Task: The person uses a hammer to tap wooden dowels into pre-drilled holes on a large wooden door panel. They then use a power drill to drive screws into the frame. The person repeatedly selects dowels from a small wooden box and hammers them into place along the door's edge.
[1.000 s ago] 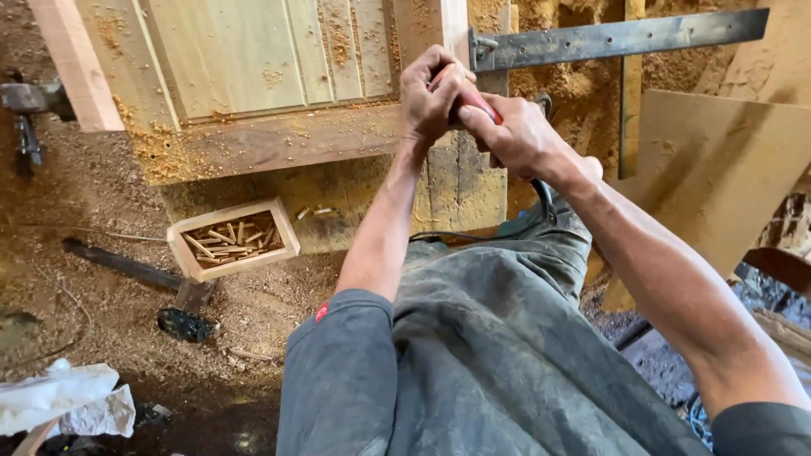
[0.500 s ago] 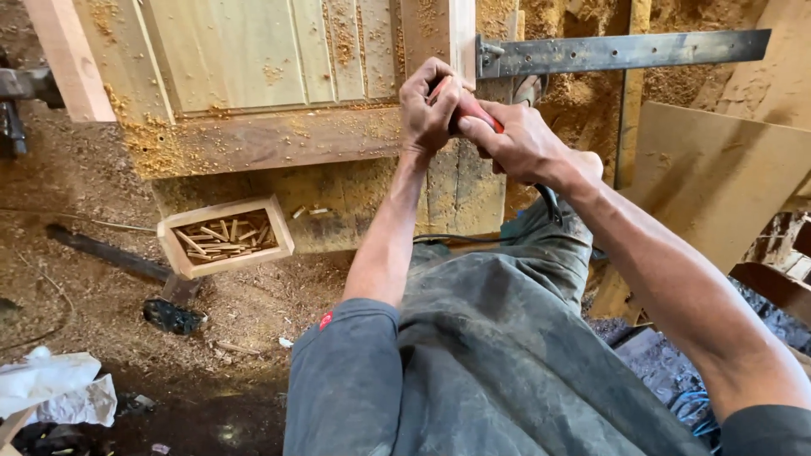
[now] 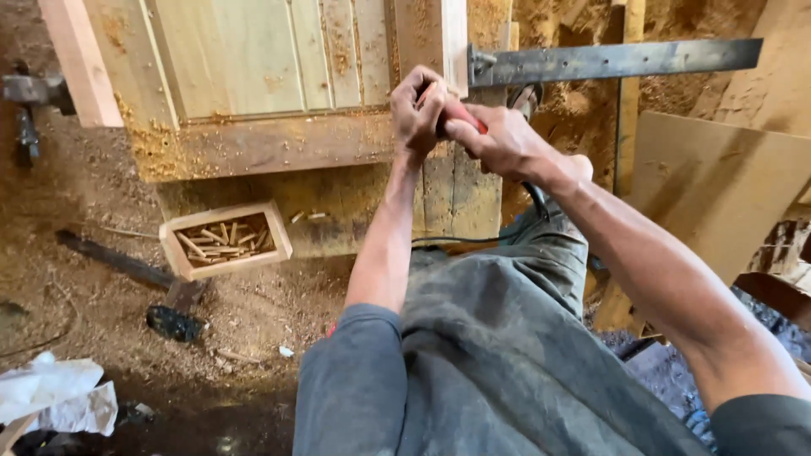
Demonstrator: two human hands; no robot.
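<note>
Two hands, both clamped tight on one red-handled tool, and they've barely budged from half a second ago — same grip, same spot against the door corner, only the view has drifted a touch to the right. Nearest us, the grey-trousered knees fill the foreground, one white crumpled rag down at the lower left on the sawdust floor. Up the arms now: the left hand is curled shut over the top of the tool, the right hand wrapped fully round its handle just behind, the two touching. One black cable trails down from under the right wrist. Off to the left, one small wooden box holds a heap of dowel pegs, too many and too jumbled to count; it sits on the ground just below the wooden door panel. Farthest off, one long metal clamp bar runs right from the door's edge.
</note>
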